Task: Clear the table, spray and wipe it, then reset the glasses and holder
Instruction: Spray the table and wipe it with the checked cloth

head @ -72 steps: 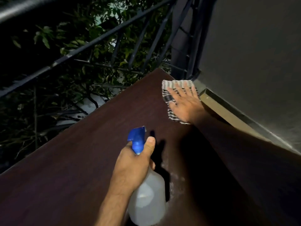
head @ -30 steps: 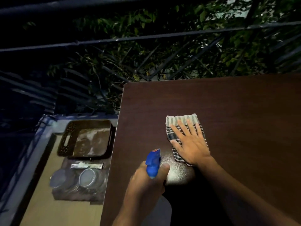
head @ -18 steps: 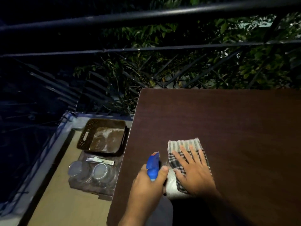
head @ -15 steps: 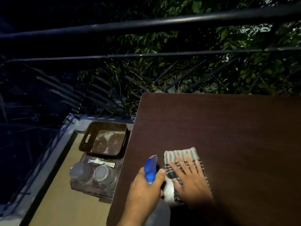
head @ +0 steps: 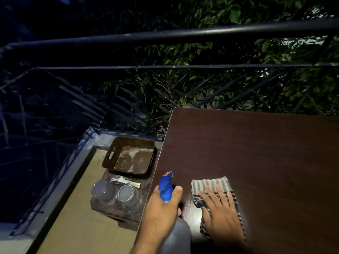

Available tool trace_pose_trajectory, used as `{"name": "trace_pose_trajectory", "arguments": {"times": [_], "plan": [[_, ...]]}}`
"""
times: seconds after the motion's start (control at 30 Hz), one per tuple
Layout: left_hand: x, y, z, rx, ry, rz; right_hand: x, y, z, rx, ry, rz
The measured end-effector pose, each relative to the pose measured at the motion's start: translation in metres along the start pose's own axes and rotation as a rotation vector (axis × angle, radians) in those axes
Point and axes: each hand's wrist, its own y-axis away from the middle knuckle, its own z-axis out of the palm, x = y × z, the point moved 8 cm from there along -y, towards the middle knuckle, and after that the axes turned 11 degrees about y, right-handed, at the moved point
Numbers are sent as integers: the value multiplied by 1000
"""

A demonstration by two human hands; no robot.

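Observation:
The dark brown table (head: 266, 153) fills the right side, bare except for a grey striped cloth (head: 211, 183) near its front left corner. My right hand (head: 220, 211) lies flat on that cloth, fingers spread. My left hand (head: 161, 211) grips a translucent spray bottle (head: 178, 235) with a blue trigger head (head: 166, 186) at the table's left edge. Down on the floor to the left sit a brown perforated holder (head: 110, 154) and two clear glasses (head: 100, 187) (head: 126, 194) on a dark mat, with a small silver packet (head: 126, 181) between them.
A black metal railing (head: 165, 35) runs behind the table, with green foliage (head: 220, 85) beyond it. A pale ledge (head: 73, 226) lies to the left below the table edge. Everything outside the lit area is dark.
My view swung from the wall end of the table to its left end. My right hand slid the cloth toward the front left corner. My left hand kept hold of the spray bottle.

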Motion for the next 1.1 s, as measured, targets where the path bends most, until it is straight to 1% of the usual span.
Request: {"name": "trace_pose_trajectory", "arguments": {"times": [0.13,0.23,0.3,0.47,0.57,0.63,0.7,0.8,0.83,0.87,0.9,0.93,1.0,1.1], "plan": [[-4,-13,-16,-11,63,-2,-11,-7,1,28,-78,98],[-6,-23,-30,-14,63,2,-21,-18,-3,115,-234,166],[-8,-31,-42,2,62,4,-27,-28,-8,172,-402,255],[-14,-53,-82,52,94,10,-45,-54,-13,242,-984,630],[-20,-70,-110,131,158,-21,-64,-83,-12,252,-1248,714],[-23,-82,-127,171,182,-32,-78,-104,-9,245,-1371,747],[-23,-96,-142,204,185,-23,-94,-122,-2,205,-1491,794],[-22,-122,-162,216,244,-10,-124,-148,19,76,-1674,902],[-22,-132,-169,222,259,-5,-137,-155,25,26,-1781,934],[-21,-140,-174,227,264,3,-153,-163,27,-37,-1932,923],[-21,-151,-180,233,267,11,-169,-173,24,-61,-2100,875],[-22,-160,-186,243,274,19,-181,-181,24,-74,-2219,839],[-23,-180,-198,277,277,42,-195,-192,30,-96,-2249,835],[-31,-210,-209,318,309,54,-210,-202,43,-152,-2136,774]]}}
